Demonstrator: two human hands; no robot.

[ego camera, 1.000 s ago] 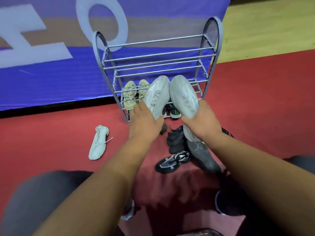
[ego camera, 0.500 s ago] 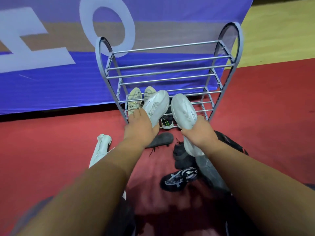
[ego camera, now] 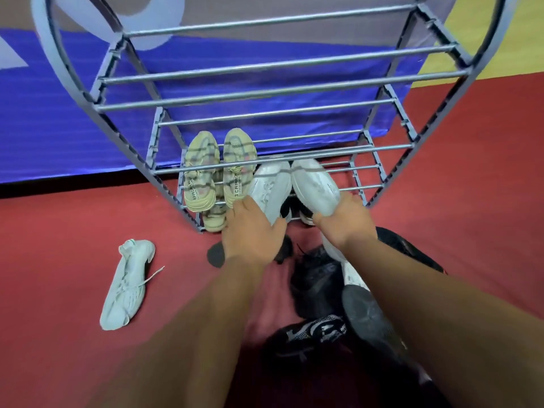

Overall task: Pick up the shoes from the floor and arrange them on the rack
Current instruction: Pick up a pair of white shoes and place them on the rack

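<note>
A grey metal shoe rack (ego camera: 265,92) with several bar shelves stands straight ahead on the red floor. My left hand (ego camera: 250,234) grips the heel of a white shoe (ego camera: 270,187). In my right hand (ego camera: 344,219) is its twin, a second white shoe (ego camera: 315,184). Both shoes point toes-first onto a low shelf, side by side. A beige pair (ego camera: 217,169) sits on the same shelf just to their left. On the floor lie a pale white sneaker (ego camera: 126,284) at the left and a heap of black shoes (ego camera: 321,298) under my right forearm.
A blue and grey banner (ego camera: 59,113) hangs behind the rack. More shoes sit on the bottom shelf, mostly hidden by my hands. A yellow floor strip (ego camera: 500,39) shows at the far right. The upper shelves hold nothing.
Both hands have pushed the white shoes forward into the rack, under a shelf bar. My head has come much closer to the rack.
</note>
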